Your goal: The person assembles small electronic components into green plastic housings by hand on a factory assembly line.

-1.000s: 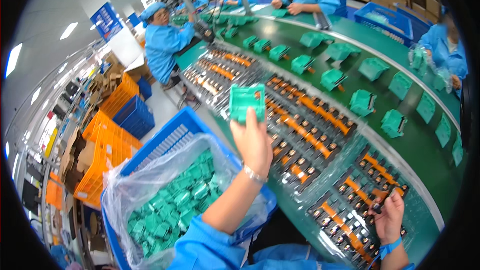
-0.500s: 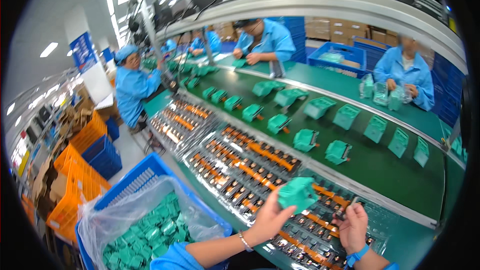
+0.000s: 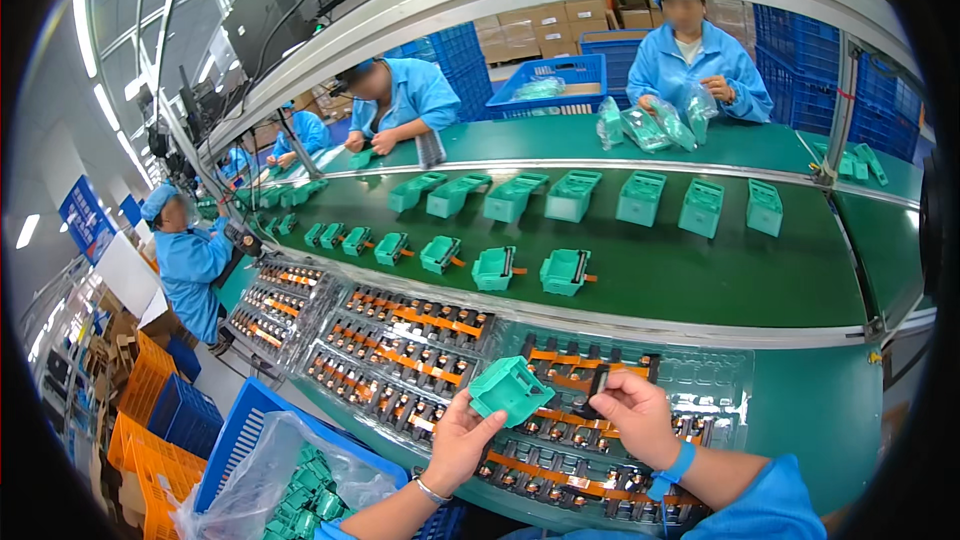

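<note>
Green housing [image 3: 510,392] up over the clear trays [image 3: 716,382] on the desk [image 3: 810,410], and the left hand [image 3: 462,440] has it by one side, fingers curled, thumb against it! Just across, the right hand [image 3: 640,422] pinches a small black part [image 3: 597,387], while more green shells [image 3: 574,198] line the belt [image 3: 690,285] beyond.

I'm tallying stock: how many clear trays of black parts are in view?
3: left tray, middle tray, and right tray under the right hand; others may be hidden beneath.
</note>
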Demonstrator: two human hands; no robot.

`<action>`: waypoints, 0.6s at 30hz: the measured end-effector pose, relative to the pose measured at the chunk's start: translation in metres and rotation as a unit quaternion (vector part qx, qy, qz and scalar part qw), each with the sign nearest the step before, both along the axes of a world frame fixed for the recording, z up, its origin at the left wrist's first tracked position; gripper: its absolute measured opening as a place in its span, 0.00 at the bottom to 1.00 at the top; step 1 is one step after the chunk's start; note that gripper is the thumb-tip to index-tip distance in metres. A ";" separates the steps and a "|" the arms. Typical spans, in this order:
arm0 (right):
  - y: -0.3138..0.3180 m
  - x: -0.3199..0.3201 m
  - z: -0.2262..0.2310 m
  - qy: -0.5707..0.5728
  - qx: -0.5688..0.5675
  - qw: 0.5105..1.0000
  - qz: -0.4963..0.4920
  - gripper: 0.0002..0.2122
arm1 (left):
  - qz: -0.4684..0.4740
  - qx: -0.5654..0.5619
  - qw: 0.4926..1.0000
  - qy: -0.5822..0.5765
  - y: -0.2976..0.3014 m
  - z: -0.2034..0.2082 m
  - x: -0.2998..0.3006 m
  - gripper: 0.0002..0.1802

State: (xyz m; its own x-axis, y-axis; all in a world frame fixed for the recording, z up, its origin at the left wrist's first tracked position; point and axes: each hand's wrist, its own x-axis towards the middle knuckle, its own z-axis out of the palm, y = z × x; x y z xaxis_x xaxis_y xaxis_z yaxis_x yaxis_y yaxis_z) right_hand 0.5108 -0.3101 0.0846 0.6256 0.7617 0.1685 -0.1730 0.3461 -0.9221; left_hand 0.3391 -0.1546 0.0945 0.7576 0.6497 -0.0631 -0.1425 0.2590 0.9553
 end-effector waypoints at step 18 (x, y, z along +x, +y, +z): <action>0.010 -0.003 0.002 -0.271 -0.107 0.956 -0.020 0.08 | -0.014 0.065 0.996 0.066 -0.017 -0.007 -0.006 0.15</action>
